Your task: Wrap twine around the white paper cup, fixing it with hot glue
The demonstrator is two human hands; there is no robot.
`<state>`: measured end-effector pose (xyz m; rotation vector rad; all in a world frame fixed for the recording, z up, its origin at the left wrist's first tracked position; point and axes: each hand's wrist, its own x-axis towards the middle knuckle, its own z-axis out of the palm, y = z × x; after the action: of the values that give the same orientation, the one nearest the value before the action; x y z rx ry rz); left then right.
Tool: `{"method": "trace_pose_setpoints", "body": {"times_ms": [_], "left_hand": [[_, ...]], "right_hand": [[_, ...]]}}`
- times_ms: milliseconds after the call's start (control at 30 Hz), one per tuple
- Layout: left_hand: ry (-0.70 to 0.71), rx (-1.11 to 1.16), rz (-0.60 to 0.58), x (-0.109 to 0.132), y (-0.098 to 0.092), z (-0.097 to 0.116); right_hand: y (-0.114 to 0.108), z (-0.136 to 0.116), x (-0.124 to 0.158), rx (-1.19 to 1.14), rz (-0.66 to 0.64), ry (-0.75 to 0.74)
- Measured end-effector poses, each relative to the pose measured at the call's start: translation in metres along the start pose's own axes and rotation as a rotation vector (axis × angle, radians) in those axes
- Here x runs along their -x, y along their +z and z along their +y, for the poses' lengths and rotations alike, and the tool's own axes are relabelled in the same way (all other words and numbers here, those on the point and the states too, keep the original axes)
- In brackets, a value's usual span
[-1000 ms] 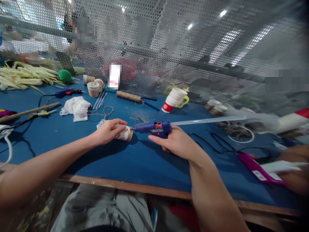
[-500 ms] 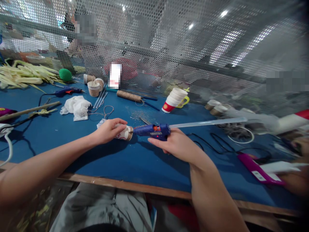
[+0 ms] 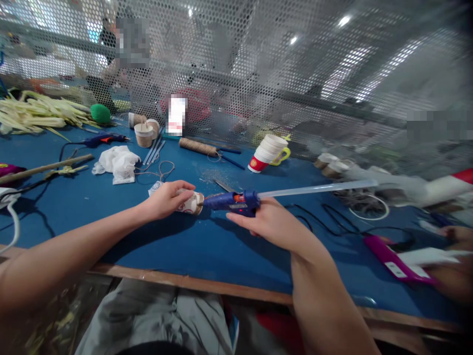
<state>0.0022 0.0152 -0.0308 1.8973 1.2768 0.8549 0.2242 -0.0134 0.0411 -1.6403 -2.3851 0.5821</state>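
My left hand (image 3: pixel 170 198) is closed round a small paper cup (image 3: pixel 191 203) lying on its side, with brown twine round its right end. In my right hand (image 3: pixel 268 217) is a blue hot glue gun (image 3: pixel 236 201), its small red light lit. The gun's nozzle points left and meets the twine-wrapped end of the cup. A long clear glue stick (image 3: pixel 318 188) sticks out of the gun's back towards the right. Scissors (image 3: pixel 222 185), partly hidden, lie just behind the gun. A loose length of twine (image 3: pixel 166 170) curls behind my left hand.
Stacked paper cups (image 3: pixel 266 153), a twine roll (image 3: pixel 197 146), twine-wrapped cups (image 3: pixel 143 134) and a white cloth (image 3: pixel 117 163) lie on the blue table. Another glue gun (image 3: pixel 103 140) is at left. A purple power strip (image 3: pixel 395 261) and another person's hand (image 3: pixel 458 234) are at right.
My hands, the cup and the glue gun stay almost still. At the far right, the other person's hand has shifted slightly.
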Motion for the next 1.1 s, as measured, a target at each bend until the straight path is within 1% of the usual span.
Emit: {"method": "trace_pose_setpoints", "body": {"times_ms": [167, 433, 633, 967, 1100], "left_hand": [[0.017, -0.025, -0.007, 0.0029, -0.0003, 0.0031], [0.062, 0.003, -0.047, 0.0059, 0.0023, -0.0005], [0.125, -0.063, -0.028, 0.0075, 0.0033, -0.0004], [0.129, -0.094, -0.038, 0.0083, 0.0023, 0.0022], [0.15, -0.088, -0.034, 0.0084, 0.0027, 0.0006]], "right_hand": [[0.0012, 0.0026, -0.0016, -0.034, 0.071, 0.014], [-0.0009, 0.0019, -0.002, -0.086, 0.053, 0.065], [-0.001, 0.0044, -0.005, -0.088, 0.055, 0.056], [-0.0048, 0.0017, -0.0003, -0.09, 0.009, 0.08], [-0.0034, 0.0016, -0.0028, -0.11, 0.031, 0.101]]}}
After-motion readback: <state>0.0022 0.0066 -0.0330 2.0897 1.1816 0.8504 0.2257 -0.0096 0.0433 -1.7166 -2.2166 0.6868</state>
